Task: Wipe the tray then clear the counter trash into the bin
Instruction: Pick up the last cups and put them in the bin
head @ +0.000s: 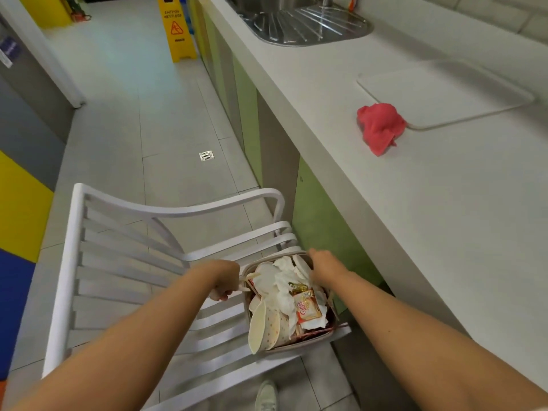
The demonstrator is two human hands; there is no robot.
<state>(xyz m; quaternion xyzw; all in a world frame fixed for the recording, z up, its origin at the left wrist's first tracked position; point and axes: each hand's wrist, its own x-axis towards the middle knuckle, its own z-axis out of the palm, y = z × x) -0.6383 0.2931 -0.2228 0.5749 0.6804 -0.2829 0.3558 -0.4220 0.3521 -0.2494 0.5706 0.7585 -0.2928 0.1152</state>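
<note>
Bright, even indoor light; soft focus, wide-angle bending at edges.

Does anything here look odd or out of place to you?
A few things. The bin sits on a white chair seat, not the floor, heaped with paper cups and wrappers above its rim. The red cloth lies crumpled on the counter, overlapping the tray corner.

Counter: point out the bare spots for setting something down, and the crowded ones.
The counter is bare from the pink cloth toward the camera, and between the white tray and sink drainboard. The tray itself is empty. Crowded: the bin on the chair, brim-full, both hands on it.
</note>
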